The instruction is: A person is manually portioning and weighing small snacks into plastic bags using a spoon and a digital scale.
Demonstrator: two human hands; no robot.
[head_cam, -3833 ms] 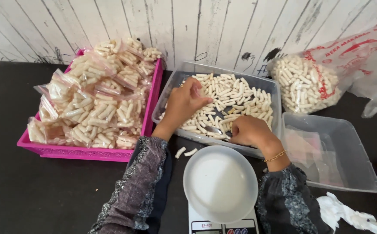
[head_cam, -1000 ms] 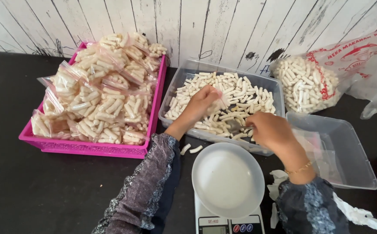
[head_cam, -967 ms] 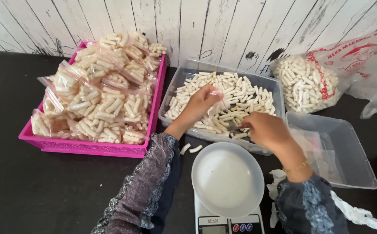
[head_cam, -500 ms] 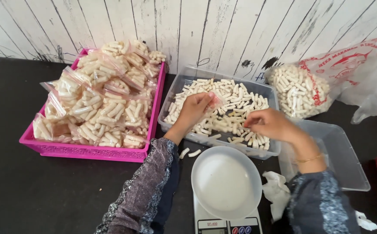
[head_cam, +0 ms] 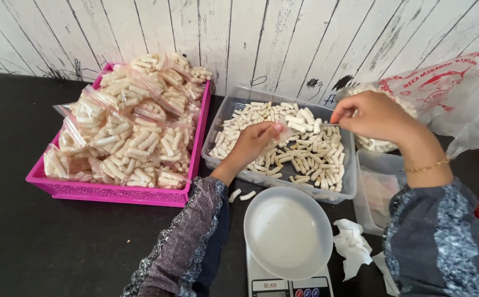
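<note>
Whitewashed plank wall (head_cam: 239, 33) at the far side, black tabletop (head_cam: 41, 236) below. Clear rectangular plastic tub (head_cam: 349, 187) in the middle, half full of pale tube-shaped crackers (head_cam: 300, 159). Left hand (head_cam: 253, 144) hovers over the tub, fingers pinched on the mouth of a small clear plastic bag (head_cam: 281, 131). Right hand (head_cam: 372, 114) is raised over the tub's far right corner, thumb and fingers closed on a spoon (head_cam: 305, 119) heaped with crackers, right beside the bag mouth. Left of the tub, a pink plastic basket (head_cam: 113, 192) piled with filled clear cracker packets (head_cam: 129, 121). Near edge: white round bowl (head_cam: 288, 231) on a digital scale (head_cam: 286, 286), two loose crackers (head_cam: 240, 194) just left of it. Right: big printed clear bag of crackers (head_cam: 454, 93), second clear tub (head_cam: 374, 192), crumpled white paper (head_cam: 352, 250).
</note>
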